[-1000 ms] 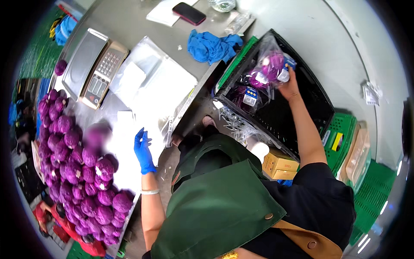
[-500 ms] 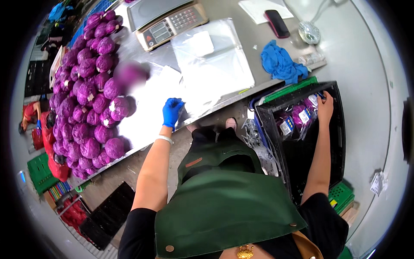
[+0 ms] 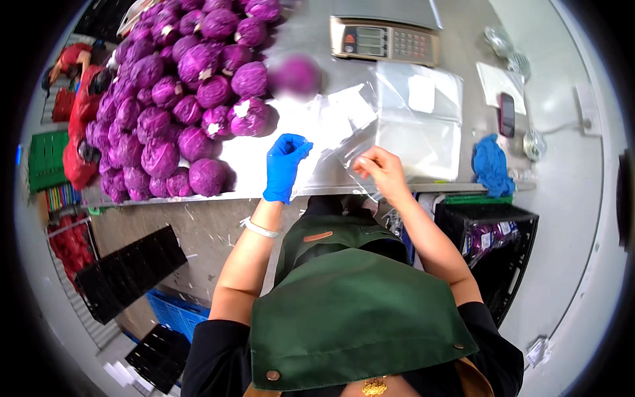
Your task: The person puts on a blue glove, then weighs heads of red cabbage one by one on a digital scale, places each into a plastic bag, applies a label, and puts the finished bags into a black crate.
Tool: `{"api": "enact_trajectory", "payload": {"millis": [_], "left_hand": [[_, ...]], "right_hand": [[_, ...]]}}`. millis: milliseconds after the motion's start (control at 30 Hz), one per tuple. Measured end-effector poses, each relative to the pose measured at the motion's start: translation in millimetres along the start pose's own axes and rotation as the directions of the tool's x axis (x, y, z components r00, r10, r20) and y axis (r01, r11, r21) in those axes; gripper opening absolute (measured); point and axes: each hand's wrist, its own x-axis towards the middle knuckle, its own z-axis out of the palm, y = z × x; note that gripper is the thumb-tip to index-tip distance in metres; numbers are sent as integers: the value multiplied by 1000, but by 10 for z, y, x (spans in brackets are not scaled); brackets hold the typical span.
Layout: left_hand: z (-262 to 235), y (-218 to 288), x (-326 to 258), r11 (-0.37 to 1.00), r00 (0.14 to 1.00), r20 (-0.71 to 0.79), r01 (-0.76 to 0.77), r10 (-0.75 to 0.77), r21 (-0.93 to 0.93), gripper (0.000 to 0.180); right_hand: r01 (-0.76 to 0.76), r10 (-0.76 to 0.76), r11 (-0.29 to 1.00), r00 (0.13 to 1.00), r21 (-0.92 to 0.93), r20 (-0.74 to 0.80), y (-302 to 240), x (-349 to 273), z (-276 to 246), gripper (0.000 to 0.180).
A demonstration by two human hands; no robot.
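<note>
My left hand (image 3: 284, 165), in a blue glove, is over the table's front edge, fingers pinched together. What lies between them, if anything, is too small to make out. My bare right hand (image 3: 383, 171) is closed on a crumpled clear plastic bag (image 3: 354, 153) just to its right. A stack of flat clear bags (image 3: 426, 149) lies beyond that hand, with a small white card (image 3: 421, 93) on it. White paper sheets (image 3: 349, 109) lie ahead of both hands. A heap of purple cabbages (image 3: 198, 63) covers the table's left side; one blurred cabbage (image 3: 296, 76) sits apart from it.
A scale (image 3: 383, 41) stands at the back. Farther right are a phone (image 3: 507, 114) and a crumpled blue cloth (image 3: 491, 165). Below the table's right end, a black crate (image 3: 512, 264) holds bagged cabbages (image 3: 486, 239). Black crates (image 3: 132, 271) stand on the floor at left.
My right hand has left the bagged cabbages in the black crate and come to the table's edge, where it grips a clear bag. The view has turned toward the right; my left hand stays pinched.
</note>
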Motion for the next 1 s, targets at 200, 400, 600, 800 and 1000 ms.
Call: {"api": "enact_trajectory", "payload": {"millis": [200,400,600,800,1000], "left_hand": [[-8,-79,-218,996,984,173,-45,32,72,28],[-494,-51,-31,960,974,134,207,-183,-191,36],[-757,-66,89,972,994,-20,-100,107,211,18],[-285,-21,86,858,884,378,-403,275,320,12],[-413,-95,306,830,868,420,-426,264,359,15]], "right_hand": [[-220,243,933,969,-286,47,-180,235,614,27],[-231,267,948,951,-220,154,-162,345,422,24],[-240,453,784,852,-572,263,-786,1134,-112,68],[281,-247,314,947,-907,207,-235,2715,640,96],[-393,402,906,916,-158,24,-195,2770,586,81]]}}
